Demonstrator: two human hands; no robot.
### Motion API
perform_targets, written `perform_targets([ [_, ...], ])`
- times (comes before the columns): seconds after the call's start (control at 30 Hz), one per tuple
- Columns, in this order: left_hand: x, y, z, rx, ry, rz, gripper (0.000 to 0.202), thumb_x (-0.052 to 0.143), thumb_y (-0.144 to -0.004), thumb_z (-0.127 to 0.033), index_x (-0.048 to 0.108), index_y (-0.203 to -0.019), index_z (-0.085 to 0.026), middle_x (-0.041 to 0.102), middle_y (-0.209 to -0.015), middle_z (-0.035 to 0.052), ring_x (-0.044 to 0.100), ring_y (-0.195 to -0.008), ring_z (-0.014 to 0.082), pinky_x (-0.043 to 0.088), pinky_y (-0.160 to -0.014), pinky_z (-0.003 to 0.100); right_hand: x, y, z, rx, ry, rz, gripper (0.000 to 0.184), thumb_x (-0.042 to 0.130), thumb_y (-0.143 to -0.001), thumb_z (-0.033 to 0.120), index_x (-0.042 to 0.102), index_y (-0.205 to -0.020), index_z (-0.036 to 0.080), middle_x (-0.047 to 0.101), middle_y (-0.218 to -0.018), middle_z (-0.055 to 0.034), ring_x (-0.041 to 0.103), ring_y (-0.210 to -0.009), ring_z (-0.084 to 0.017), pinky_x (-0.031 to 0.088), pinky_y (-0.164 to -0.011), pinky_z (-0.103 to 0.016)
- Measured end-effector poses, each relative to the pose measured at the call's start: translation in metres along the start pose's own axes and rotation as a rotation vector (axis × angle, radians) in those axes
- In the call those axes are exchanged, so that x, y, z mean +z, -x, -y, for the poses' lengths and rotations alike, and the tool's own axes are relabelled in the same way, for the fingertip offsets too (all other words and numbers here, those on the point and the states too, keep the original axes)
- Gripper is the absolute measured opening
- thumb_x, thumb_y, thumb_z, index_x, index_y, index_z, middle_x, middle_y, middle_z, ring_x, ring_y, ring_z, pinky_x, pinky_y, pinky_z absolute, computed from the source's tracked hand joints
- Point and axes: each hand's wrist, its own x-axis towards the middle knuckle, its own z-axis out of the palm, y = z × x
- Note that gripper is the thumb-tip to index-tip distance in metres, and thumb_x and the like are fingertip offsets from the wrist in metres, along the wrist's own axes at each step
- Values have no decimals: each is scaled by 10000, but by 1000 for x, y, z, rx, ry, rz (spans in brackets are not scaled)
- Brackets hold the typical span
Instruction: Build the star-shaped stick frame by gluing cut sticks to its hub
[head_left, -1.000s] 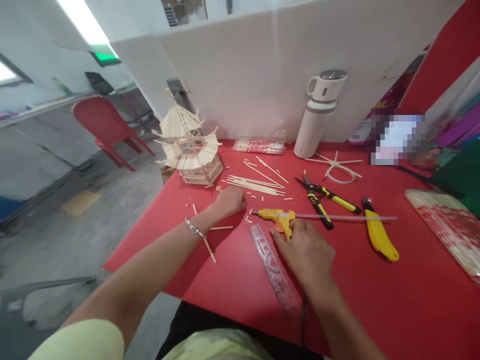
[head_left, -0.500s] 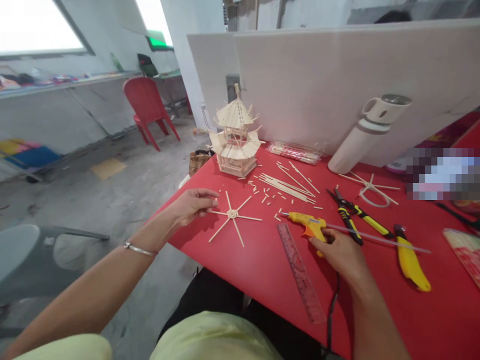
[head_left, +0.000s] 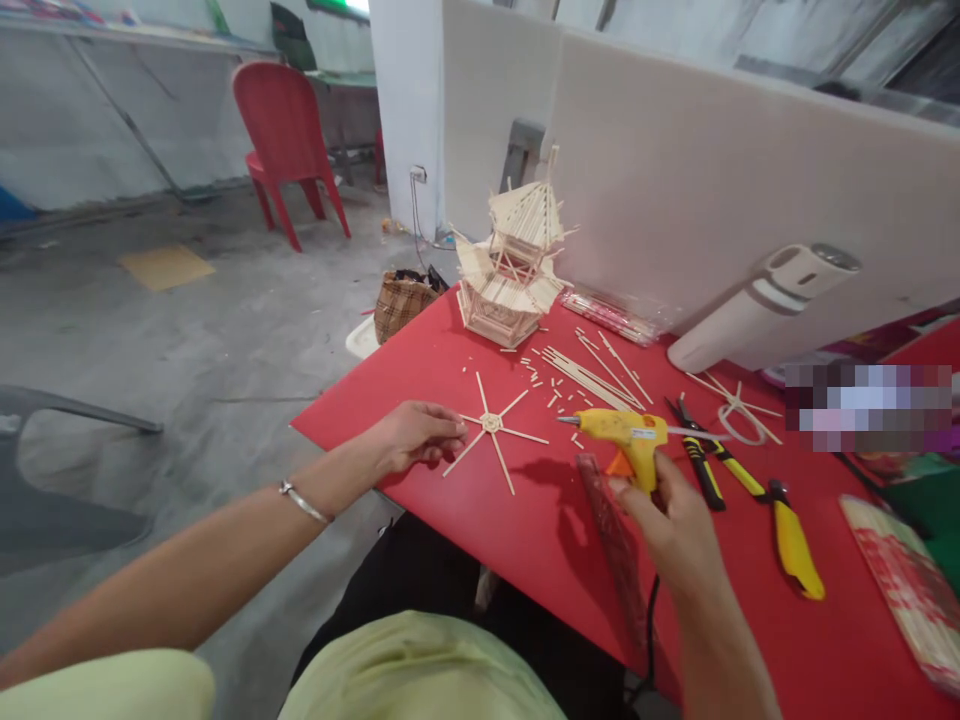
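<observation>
A yellow hot glue gun [head_left: 619, 435] with an orange trigger and a clear glue stick in its back is gripped in my right hand [head_left: 671, 510]. It hovers above the table, its nozzle pointing left. Thin wooden sticks form a six-armed star [head_left: 492, 424] lying flat on the red table [head_left: 465, 520]. My left hand [head_left: 420, 437] is closed in a pinch at the tip of the star's left arm. Whatever those fingertips hold is too small to make out. Under the glue gun lies a clear ruler [head_left: 611, 540], partly in shadow.
Behind the star stands a stick-built pagoda model [head_left: 514, 265]. Loose sticks [head_left: 589, 375] and cut bits lie nearby. To the right are pliers [head_left: 705, 460], a yellow-handled cutter [head_left: 795, 545], a leaning white flask [head_left: 750, 310], another stick star [head_left: 739, 405] and packed sticks [head_left: 900, 590].
My right hand has lifted the glue gun off the table. My left hand has come down to the star's left arm. The view has turned left and downward.
</observation>
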Motion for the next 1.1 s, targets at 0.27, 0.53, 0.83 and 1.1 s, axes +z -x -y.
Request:
perform_targets([
  [0.27,0,-5,-2,34,-46,-63,117,721,-707,-107,609,-689,-134,630,-526,35,528,-361,120,285,-349,221,40,-20,16,-71,436,-49,449,523,-826,611,609,-1000,207,645,-721,-26,551,-598,-180,344,-553,-260],
  [0.53,7,-3,-1,-13,-21,-82,58,679,-743,-52,652,-771,-96,658,-563,58,597,-430,133,354,-376,209,48,-30,26,-188,656,-66,451,491,-868,578,598,-1094,202,698,-875,-75,623,-748,-222,315,-591,-272],
  [0.83,12,-2,-2,-20,-31,-119,141,762,-672,-53,650,-746,-96,685,-603,81,618,-470,138,392,-394,202,54,-48,27,-429,773,-136,509,561,-805,625,600,-1060,187,682,-802,-63,613,-716,-216,255,-543,-283],
  [1.1,14,-5,-2,-23,-42,-104,120,768,-668,-65,681,-746,-89,700,-662,86,629,-500,128,408,-368,181,54,-59,26,-535,774,-92,454,575,-820,579,596,-1045,186,689,-860,-56,615,-777,-205,238,-557,-297],
])
